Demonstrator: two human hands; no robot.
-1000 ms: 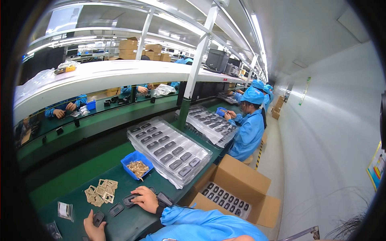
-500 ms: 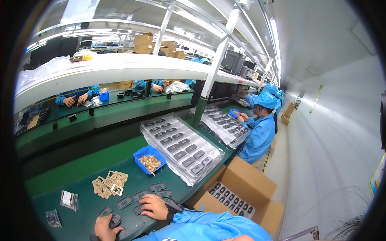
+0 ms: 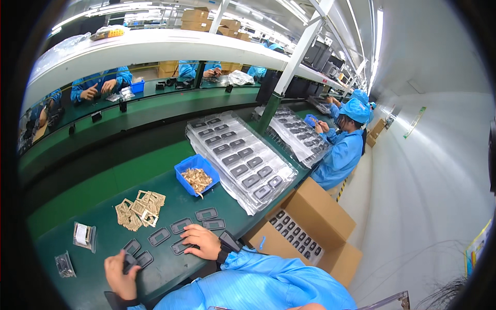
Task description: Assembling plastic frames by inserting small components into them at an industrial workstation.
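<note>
My left hand pinches a small dark plastic frame between thumb and fingers, close above the green bench. Two similar frames lie right beside it, one dark grey frame nearest my thumb. With fingers spread, my right hand rests on the edge of another grey frame, partly covering it. Several more grey rounded-rectangle frames, such as one grey frame, lie around the hands. Beyond them sits a pile of flat tan cut-out pieces.
A blue bin holds small brass-coloured parts. Behind it, a clear plastic tray carries rows of dark frames. Small clear bags lie at left. An open carton with more frames stands at right, near a co-worker in blue.
My left hand has risen slightly and moved left, now with a dark frame pinched in it. My right hand stays on its frame. The whole view has shifted a little.
</note>
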